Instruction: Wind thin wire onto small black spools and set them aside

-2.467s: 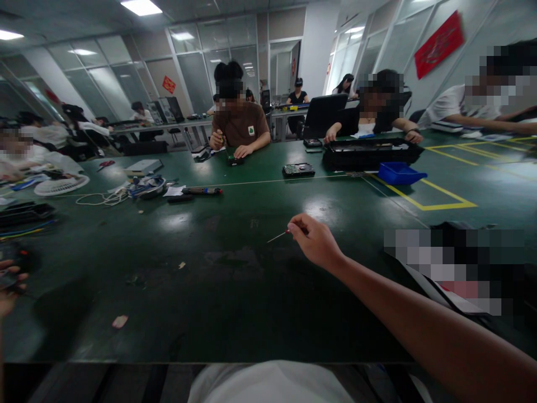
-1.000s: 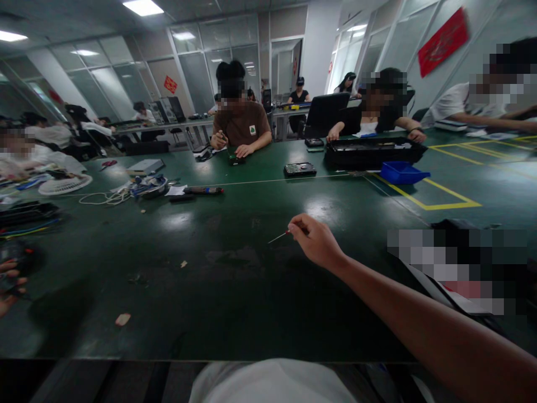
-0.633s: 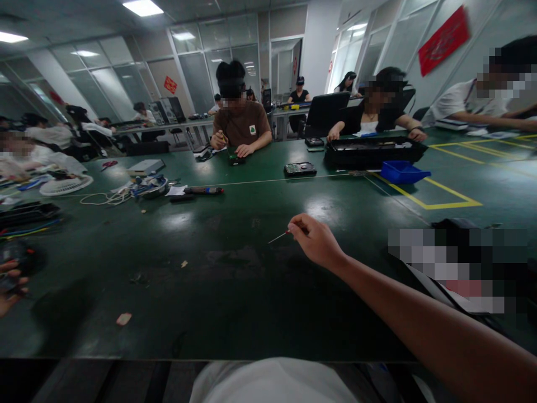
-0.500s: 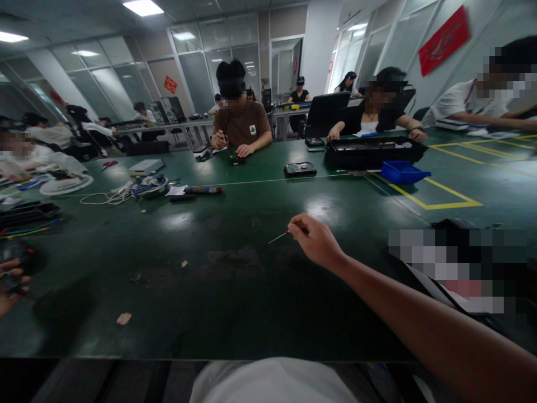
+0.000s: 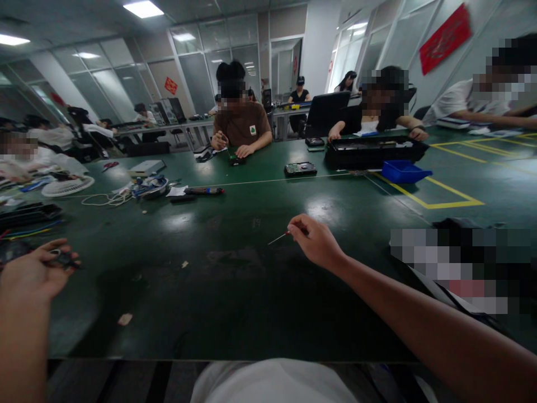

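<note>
My right hand (image 5: 314, 238) is above the middle of the green table (image 5: 235, 313), its fingers closed on the red handle of a thin screwdriver (image 5: 277, 238). The metal shaft points left and a little down. On the left side, my left hand (image 5: 31, 274) grips a small dark part (image 5: 62, 258) between thumb and fingers. That part has a round, ring-like piece on it; its exact kind is unclear. The two hands are far apart.
A hard drive (image 5: 300, 168), a blue bin (image 5: 405, 172) and a long black casing (image 5: 375, 152) stand farther back. A dark pen-like tool (image 5: 204, 191) and tangled cables (image 5: 149, 186) lie left of centre. Co-workers sit across the table, one in a brown shirt (image 5: 242, 123).
My left hand has come in from the left edge toward the right, bringing the small dark part with it. My right hand and the screwdriver have stayed almost still.
</note>
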The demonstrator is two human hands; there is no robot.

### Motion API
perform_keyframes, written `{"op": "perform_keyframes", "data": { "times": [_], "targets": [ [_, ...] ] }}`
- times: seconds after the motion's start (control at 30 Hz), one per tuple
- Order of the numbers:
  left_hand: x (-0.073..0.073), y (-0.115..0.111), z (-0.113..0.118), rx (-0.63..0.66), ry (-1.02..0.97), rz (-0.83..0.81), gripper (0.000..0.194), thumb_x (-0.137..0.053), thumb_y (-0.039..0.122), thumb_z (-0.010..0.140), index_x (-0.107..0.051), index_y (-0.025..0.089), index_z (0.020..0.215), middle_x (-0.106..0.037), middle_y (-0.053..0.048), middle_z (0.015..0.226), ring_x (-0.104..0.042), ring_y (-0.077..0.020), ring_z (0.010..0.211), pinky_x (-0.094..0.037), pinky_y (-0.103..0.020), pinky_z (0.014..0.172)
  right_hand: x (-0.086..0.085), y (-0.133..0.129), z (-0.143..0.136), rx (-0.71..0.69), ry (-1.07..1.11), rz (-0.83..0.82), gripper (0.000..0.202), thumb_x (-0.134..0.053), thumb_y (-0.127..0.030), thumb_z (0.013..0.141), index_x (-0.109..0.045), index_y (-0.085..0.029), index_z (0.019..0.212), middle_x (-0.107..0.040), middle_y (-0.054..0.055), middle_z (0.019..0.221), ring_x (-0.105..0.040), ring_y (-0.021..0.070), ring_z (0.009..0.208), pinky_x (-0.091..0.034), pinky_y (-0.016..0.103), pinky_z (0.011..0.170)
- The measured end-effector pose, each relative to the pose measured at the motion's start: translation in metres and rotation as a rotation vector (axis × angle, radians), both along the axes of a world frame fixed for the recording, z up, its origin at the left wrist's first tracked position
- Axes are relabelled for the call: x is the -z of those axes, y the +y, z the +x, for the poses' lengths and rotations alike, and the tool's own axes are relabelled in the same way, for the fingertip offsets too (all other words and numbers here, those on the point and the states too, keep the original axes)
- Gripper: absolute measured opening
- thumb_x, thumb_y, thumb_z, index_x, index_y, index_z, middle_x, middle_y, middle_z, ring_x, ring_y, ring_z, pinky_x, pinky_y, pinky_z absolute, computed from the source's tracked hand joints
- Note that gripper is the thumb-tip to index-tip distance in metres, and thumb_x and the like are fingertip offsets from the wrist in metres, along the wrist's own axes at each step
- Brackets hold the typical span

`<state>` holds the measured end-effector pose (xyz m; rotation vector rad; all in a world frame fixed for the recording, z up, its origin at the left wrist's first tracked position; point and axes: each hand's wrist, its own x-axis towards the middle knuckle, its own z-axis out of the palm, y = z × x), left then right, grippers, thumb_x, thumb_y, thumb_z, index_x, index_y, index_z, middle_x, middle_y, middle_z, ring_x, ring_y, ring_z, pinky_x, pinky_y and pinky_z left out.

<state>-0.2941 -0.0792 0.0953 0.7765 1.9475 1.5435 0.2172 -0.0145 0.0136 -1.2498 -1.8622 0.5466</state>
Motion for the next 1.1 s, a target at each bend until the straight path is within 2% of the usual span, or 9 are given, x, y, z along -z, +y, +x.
{"op": "perform_keyframes", "data": {
  "times": [0.1,0.2,0.33,0.43,0.53,0.63,0.73,0.87,1.1],
  "targets": [
    [0.009,0.028,0.021,-0.002,-0.218,0.126,0.024,-0.050,0.006,0.058,-0.052,0.013,0.081,-0.054,0.002,0.065,-0.050,-0.0128,0.068,-0.045,-0.027,0.068,0.000,0.000,0.001,-0.003,0.014,0.004,0.013,-0.052,-0.031,0.094,-0.061,-0.022,0.089,-0.072,0.003,0.079,-0.066,0.0178,0.070,-0.048,0.030,0.066],
    [0.008,0.049,0.065,0.088,-0.329,0.229,0.022,-0.052,0.010,0.062,-0.055,0.012,0.084,-0.055,-0.001,0.069,-0.051,-0.0158,0.073,-0.043,-0.029,0.069,0.001,0.001,0.002,0.025,0.045,0.010,0.011,-0.054,-0.032,0.093,-0.059,-0.022,0.095,-0.072,0.004,0.082,-0.068,0.0189,0.073,-0.049,0.032,0.068],
    [0.010,0.071,0.142,0.355,-0.447,0.262,0.025,-0.057,0.016,0.069,-0.060,0.011,0.094,-0.055,-0.003,0.075,-0.050,-0.0171,0.074,-0.042,-0.030,0.066,0.001,0.002,0.003,0.072,0.096,0.003,0.015,-0.058,-0.032,0.091,-0.059,-0.021,0.101,-0.074,0.005,0.085,-0.069,0.0206,0.078,-0.050,0.034,0.072],
    [0.021,0.081,0.203,0.588,-0.432,0.186,0.040,-0.059,0.010,0.062,-0.060,0.012,0.102,-0.056,-0.003,0.083,-0.052,-0.0159,0.073,-0.042,-0.030,0.065,0.001,0.004,0.005,0.092,0.106,-0.001,0.015,-0.059,-0.035,0.091,-0.061,-0.021,0.096,-0.073,0.005,0.085,-0.068,0.0202,0.077,-0.050,0.035,0.072],
    [0.040,0.085,0.257,0.763,-0.212,0.148,0.054,-0.060,-0.001,0.057,-0.055,0.016,0.108,-0.060,-0.002,0.092,-0.057,-0.0144,0.079,-0.043,-0.029,0.070,-0.001,0.003,0.007,0.082,0.104,-0.008,0.020,-0.060,-0.039,0.091,-0.065,-0.020,0.092,-0.072,0.005,0.081,-0.066,0.0190,0.073,-0.049,0.033,0.068],
    [0.064,0.087,0.294,0.825,0.173,0.138,0.040,-0.063,0.003,0.071,-0.055,0.015,0.109,-0.064,-0.006,0.100,-0.060,-0.0178,0.091,-0.045,-0.035,0.089,-0.002,0.001,0.007,0.059,0.108,-0.007,0.023,-0.061,-0.043,0.090,-0.066,-0.020,0.086,-0.071,0.003,0.075,-0.064,0.0177,0.067,-0.048,0.032,0.065],
    [0.088,0.088,0.308,0.918,0.437,0.176,0.032,-0.064,0.010,0.080,-0.060,0.018,0.110,-0.065,-0.007,0.108,-0.060,-0.0206,0.100,-0.045,-0.038,0.096,-0.002,-0.001,0.006,0.053,0.118,0.034,0.021,-0.063,-0.040,0.089,-0.065,-0.020,0.086,-0.070,0.003,0.074,-0.064,0.0172,0.066,-0.049,0.031,0.064],
    [0.108,0.088,0.303,1.013,0.612,0.254,0.034,-0.065,0.008,0.081,-0.066,0.022,0.112,-0.065,-0.005,0.114,-0.060,-0.0201,0.108,-0.045,-0.037,0.101,-0.002,-0.003,0.007,0.012,0.209,0.104,0.016,-0.060,-0.035,0.092,-0.066,-0.021,0.094,-0.073,0.003,0.080,-0.069,0.0182,0.073,-0.053,0.033,0.070],
    [0.110,0.089,0.292,0.948,0.627,0.268,0.039,-0.068,0.011,0.083,-0.064,0.020,0.120,-0.066,-0.005,0.120,-0.060,-0.0207,0.113,-0.044,-0.038,0.106,-0.001,-0.006,0.006,-0.046,0.277,0.131,0.021,-0.060,-0.033,0.093,-0.065,-0.022,0.110,-0.076,0.007,0.099,-0.073,0.0215,0.091,-0.057,0.038,0.083]
  ]
}}
